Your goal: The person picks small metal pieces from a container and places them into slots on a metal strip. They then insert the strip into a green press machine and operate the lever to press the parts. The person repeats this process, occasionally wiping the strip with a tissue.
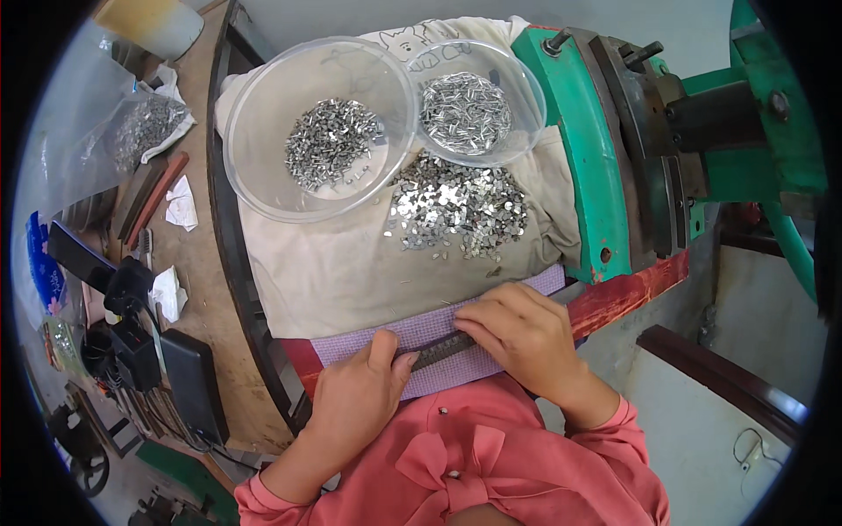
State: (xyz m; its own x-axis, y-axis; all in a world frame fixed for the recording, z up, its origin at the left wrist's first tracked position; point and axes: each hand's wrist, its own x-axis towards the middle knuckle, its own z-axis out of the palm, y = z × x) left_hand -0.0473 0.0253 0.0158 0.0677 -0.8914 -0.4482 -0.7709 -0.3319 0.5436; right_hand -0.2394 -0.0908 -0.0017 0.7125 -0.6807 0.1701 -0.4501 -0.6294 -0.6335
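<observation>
A dark, narrow metal bar (pixel 443 350) with a row of notches lies across my lap over a purple checked cloth (pixel 425 330). My left hand (pixel 364 383) grips the bar's left end, thumb on top. Over its right part, the fingertips of my right hand (pixel 526 340) are pinched together, and whatever they hold is too small to name. A thin metal pin shows just beyond those fingertips. Past the hands, small shiny metal pieces (pixel 460 210) lie heaped on a beige cloth (pixel 324 272). Behind them stand a large clear bowl (pixel 250 175) of short metal cylinders and a smaller clear bowl (pixel 531 110) of slim pins.
A green machine (pixel 583 175) with dark metal parts stands close on the right, above a red board (pixel 645 289). At left, a wooden bench (pixel 254 386) carries a black case (pixel 193 386), cables, crumpled paper (pixel 181 203) and a plastic bag of metal parts (pixel 145 131).
</observation>
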